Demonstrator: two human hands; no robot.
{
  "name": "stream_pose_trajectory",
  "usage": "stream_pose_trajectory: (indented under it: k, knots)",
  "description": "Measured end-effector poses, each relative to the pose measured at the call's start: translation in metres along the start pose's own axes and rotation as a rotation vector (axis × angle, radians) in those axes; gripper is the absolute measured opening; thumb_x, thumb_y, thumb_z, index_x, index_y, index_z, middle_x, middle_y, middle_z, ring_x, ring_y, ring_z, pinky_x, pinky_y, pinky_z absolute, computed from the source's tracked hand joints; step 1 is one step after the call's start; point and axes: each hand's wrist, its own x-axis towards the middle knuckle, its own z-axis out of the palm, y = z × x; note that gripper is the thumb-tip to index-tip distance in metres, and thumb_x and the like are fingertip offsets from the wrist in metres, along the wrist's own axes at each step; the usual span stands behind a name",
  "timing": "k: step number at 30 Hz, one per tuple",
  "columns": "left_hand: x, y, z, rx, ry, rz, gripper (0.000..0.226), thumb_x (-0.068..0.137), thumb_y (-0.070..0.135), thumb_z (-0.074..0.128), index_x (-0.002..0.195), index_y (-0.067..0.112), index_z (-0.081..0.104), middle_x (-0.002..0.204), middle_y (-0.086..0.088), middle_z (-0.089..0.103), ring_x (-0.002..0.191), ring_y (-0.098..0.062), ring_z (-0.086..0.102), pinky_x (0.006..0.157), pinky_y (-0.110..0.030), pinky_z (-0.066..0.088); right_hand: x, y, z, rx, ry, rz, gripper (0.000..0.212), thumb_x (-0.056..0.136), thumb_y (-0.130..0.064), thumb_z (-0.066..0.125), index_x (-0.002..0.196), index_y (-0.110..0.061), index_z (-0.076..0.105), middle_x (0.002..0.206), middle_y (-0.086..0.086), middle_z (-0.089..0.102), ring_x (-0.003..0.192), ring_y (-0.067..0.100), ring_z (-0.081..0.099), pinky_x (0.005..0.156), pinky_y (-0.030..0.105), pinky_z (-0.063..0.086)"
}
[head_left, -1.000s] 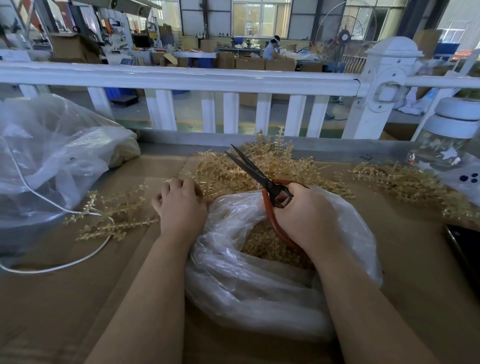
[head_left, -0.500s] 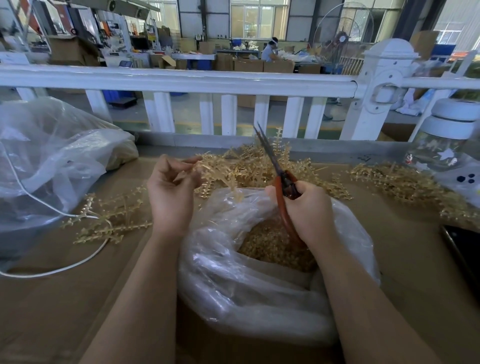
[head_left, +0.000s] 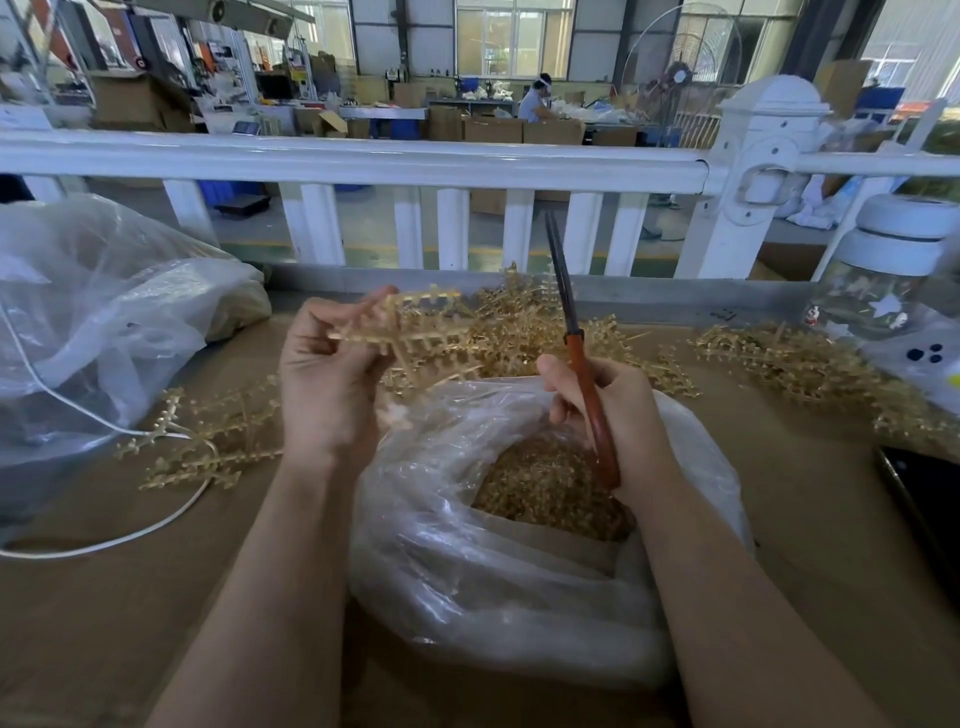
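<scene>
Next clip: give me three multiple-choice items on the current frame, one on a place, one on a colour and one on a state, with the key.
1. The gold sprig held by the left hand is:
A. lying flat on the table
B. lifted, left of the scissors
C. on the floor

2. The handles of the scissors in the right hand are:
A. blue
B. white
C. red-orange

3. The scissor blades are:
A. shut together, pointing up
B. spread wide
C. hidden in the fist

Key:
1 B: the fingers hold the sprig raised.
2 C: the red-orange handle shows above the thumb.
3 A: the blades form one dark line against the railing.
</scene>
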Motion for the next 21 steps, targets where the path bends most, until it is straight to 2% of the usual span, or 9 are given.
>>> stream_pose_trajectory:
  k: [2,5,8,11,15,17,21]
  knots:
    - [-0.003,-0.003,0.008,0.013,-0.043,-0.004,0.036,0.079,-0.01,0.065,0.071,0.025,0.063,0.096,-0.003,0.076,0.097,-0.016,0.07,0.069,-0.024,0.056,-0.001,-0.002,-0.001,0.118,-0.105,0.024,0.046,0.072,-0.047,0.076,0.086,-0.003,0.071,0.064,0.01,0.068,0.036,0.009,0.044,0.036,0.018,0.033]
    - [-0.007,-0.006,0.014,0.023,-0.086,0.0,0.024,0.071,0.008,0.075,0.067,0.03,0.066,0.097,-0.003,0.075,0.103,-0.018,0.068,0.077,-0.027,0.055,-0.002,-0.001,-0.002,0.151,-0.23,0.027,0.047,0.076,-0.052,0.077,0.087,-0.007,0.073,0.078,0.017,0.073,0.039,0.011,0.044,0.039,0.02,0.032]
    - [-0.01,-0.008,0.015,0.036,-0.112,-0.011,0.019,0.067,0.017,0.079,0.069,0.029,0.065,0.099,-0.003,0.074,0.101,-0.018,0.069,0.077,-0.027,0.055,-0.003,-0.001,-0.001,0.136,-0.291,0.054,0.03,0.078,-0.051,0.075,0.079,-0.021,0.079,0.088,0.016,0.076,0.042,0.01,0.044,0.04,0.019,0.034]
    - [-0.01,-0.009,0.015,0.049,-0.128,-0.008,0.02,0.072,0.01,0.076,0.071,0.027,0.065,0.099,-0.004,0.074,0.099,-0.019,0.068,0.075,-0.027,0.055,-0.005,-0.003,0.0,0.145,-0.326,0.051,0.021,0.08,-0.047,0.076,0.072,-0.027,0.078,0.092,0.017,0.076,0.044,0.011,0.042,0.042,0.02,0.035]
    - [-0.011,-0.01,0.014,0.087,-0.126,0.017,0.025,0.075,0.006,0.073,0.071,0.03,0.067,0.098,-0.004,0.074,0.101,-0.02,0.068,0.076,-0.028,0.054,-0.008,-0.006,0.002,0.185,-0.348,0.053,0.027,0.073,-0.048,0.079,0.075,-0.022,0.074,0.092,0.019,0.075,0.049,0.018,0.041,0.042,0.02,0.035]
    - [-0.011,-0.01,0.015,0.105,-0.125,0.025,0.026,0.074,0.006,0.074,0.071,0.031,0.068,0.097,-0.003,0.075,0.1,-0.02,0.069,0.077,-0.027,0.054,-0.009,-0.007,0.003,0.214,-0.368,0.059,0.023,0.077,-0.047,0.076,0.071,-0.025,0.073,0.088,0.018,0.075,0.055,0.025,0.04,0.042,0.021,0.034]
    - [-0.011,-0.012,0.014,0.137,-0.124,0.029,0.026,0.074,0.006,0.074,0.071,0.03,0.067,0.098,-0.004,0.075,0.101,-0.021,0.069,0.078,-0.028,0.055,-0.008,-0.009,0.003,0.243,-0.385,0.071,0.021,0.082,-0.043,0.072,0.066,-0.03,0.073,0.084,0.017,0.074,0.063,0.028,0.04,0.042,0.022,0.032]
